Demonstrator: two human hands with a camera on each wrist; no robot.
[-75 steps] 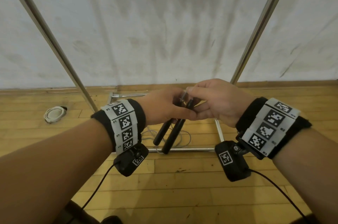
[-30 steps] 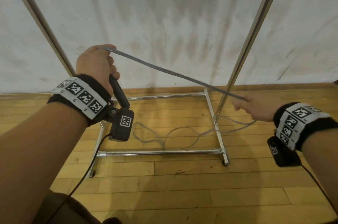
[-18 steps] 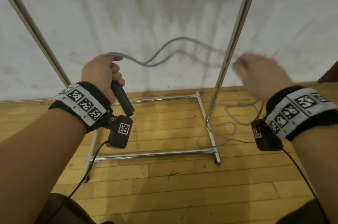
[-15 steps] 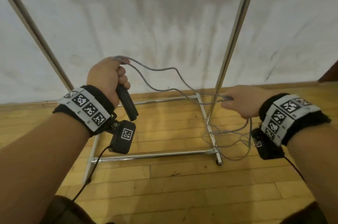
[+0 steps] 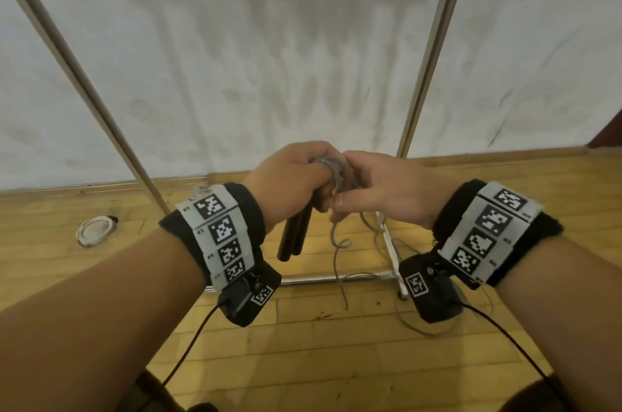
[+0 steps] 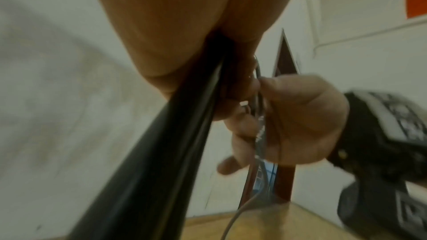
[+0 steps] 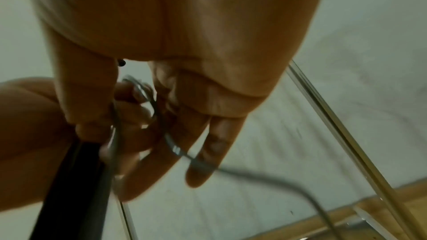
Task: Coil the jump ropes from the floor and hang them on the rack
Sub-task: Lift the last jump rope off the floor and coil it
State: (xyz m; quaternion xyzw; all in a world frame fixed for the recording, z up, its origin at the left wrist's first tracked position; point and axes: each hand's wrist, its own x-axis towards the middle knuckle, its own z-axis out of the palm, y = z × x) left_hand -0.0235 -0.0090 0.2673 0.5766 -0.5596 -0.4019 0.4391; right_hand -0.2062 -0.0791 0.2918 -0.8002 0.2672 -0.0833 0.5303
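Observation:
My left hand (image 5: 291,181) grips the two black handles (image 5: 294,236) of a jump rope, which point down toward the floor. Grey cord (image 5: 331,169) loops over the top of that fist. My right hand (image 5: 377,191) meets it from the right and pinches the cord (image 7: 175,150) against the loops. In the left wrist view the handles (image 6: 161,143) run down past the palm, with the right hand (image 6: 284,125) holding the cord (image 6: 258,109). The loose cord (image 5: 338,256) trails down to the wooden floor. The chrome rack (image 5: 434,41) stands just behind the hands.
A second, white coiled rope (image 5: 96,230) lies on the floor at the left by the wall. The rack's left upright (image 5: 77,75) slants up to the left; its base bar (image 5: 336,278) runs across the floor below my hands. A white wall stands close behind.
My right hand has come in from the right with the cord and joined the left at the centre. The left hand dropped lower, and more loops now sit over its fist.

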